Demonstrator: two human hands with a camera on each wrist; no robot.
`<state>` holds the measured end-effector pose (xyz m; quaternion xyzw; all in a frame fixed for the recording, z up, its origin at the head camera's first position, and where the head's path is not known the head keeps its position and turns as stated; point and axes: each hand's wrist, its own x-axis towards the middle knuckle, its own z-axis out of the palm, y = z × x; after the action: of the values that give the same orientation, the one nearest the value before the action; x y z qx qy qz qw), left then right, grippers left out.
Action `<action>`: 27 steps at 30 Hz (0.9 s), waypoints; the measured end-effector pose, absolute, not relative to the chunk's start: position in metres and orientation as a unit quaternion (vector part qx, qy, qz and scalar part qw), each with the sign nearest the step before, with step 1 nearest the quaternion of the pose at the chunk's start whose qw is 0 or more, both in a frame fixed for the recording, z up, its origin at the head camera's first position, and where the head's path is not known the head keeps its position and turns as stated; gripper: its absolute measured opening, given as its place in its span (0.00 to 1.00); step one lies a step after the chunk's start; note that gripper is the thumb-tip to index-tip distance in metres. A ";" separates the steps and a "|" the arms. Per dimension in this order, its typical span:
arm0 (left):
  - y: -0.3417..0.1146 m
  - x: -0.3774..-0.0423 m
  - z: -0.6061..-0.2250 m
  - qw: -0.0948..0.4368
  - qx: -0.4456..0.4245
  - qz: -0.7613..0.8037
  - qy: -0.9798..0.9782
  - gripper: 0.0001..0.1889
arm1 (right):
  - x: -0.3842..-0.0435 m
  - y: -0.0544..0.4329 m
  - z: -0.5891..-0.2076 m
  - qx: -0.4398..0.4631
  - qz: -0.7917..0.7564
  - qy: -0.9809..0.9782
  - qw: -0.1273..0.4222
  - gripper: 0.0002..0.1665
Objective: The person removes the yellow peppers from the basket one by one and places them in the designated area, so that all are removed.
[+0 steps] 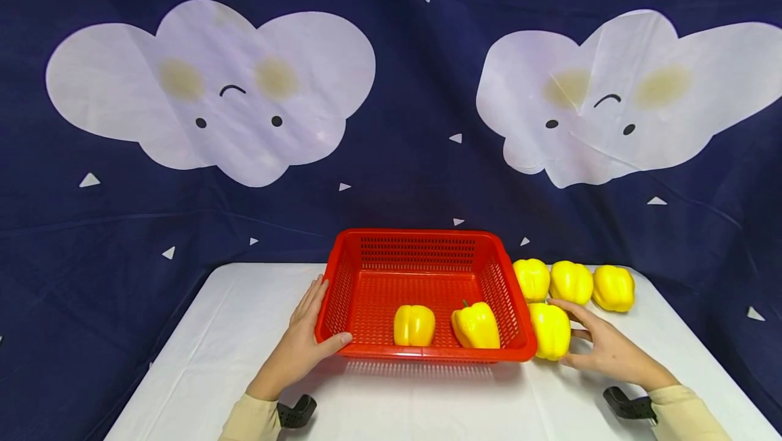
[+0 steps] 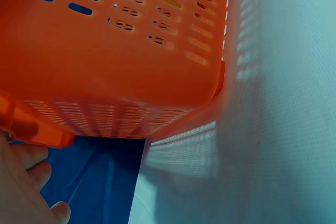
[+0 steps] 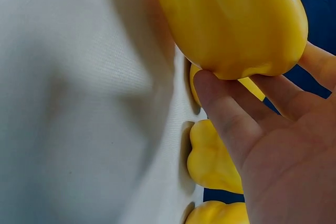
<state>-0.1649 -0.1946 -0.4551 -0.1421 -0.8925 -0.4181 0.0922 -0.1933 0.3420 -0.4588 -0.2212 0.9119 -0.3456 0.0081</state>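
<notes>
A red plastic basket (image 1: pixel 427 353) with slotted walls stands on the white table. Two yellow bell peppers lie inside near its front wall: one (image 1: pixel 414 326) mid-front, and one with a green stem (image 1: pixel 476 326) to its right. My left hand (image 1: pixel 308 332) holds the basket's left front corner, thumb over the rim and fingers along the left side. Just outside the right wall, my right hand (image 1: pixel 605 346) grips another yellow bell pepper (image 1: pixel 551 331); in the right wrist view, fingertips (image 3: pixel 210 85) meet the end of this pepper (image 3: pixel 236 24).
Behind the right hand, a row of three yellow bell peppers, left (image 1: pixel 531 279), middle (image 1: pixel 571 282) and right (image 1: pixel 613 288), sits along the table's back edge. A dark blue curtain (image 1: pixel 415 176) with cloud prints hangs behind the white table (image 1: pixel 244 305).
</notes>
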 end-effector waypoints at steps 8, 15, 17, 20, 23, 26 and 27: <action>-0.195 -0.166 -0.456 0.095 -0.144 -0.418 -0.892 0.54 | -0.197 0.343 -0.467 -0.241 -0.365 0.899 0.001 0.55; -0.194 -0.166 -0.455 0.097 -0.144 -0.419 -0.891 0.54 | -0.198 0.343 -0.467 -0.235 -0.379 0.895 0.020 0.55; -0.194 -0.166 -0.455 0.097 -0.144 -0.418 -0.892 0.54 | -0.198 0.343 -0.467 -0.234 -0.378 0.895 0.021 0.55; -0.195 -0.166 -0.455 0.098 -0.146 -0.419 -0.891 0.54 | -0.198 0.343 -0.466 -0.234 -0.374 0.897 0.020 0.55; -0.195 -0.166 -0.455 0.096 -0.145 -0.420 -0.891 0.54 | -0.198 0.343 -0.465 -0.233 -0.366 0.901 0.015 0.55; -0.195 -0.166 -0.456 0.095 -0.143 -0.420 -0.891 0.53 | -0.197 0.343 -0.464 -0.233 -0.355 0.906 0.011 0.55; -0.195 -0.165 -0.456 0.094 -0.143 -0.419 -0.892 0.53 | -0.197 0.342 -0.464 -0.233 -0.352 0.907 0.010 0.55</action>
<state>-0.1654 -0.1947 -0.4556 -0.1429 -0.8916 -0.4193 0.0942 -0.1972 0.3424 -0.4636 -0.2326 0.9065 -0.3522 0.0099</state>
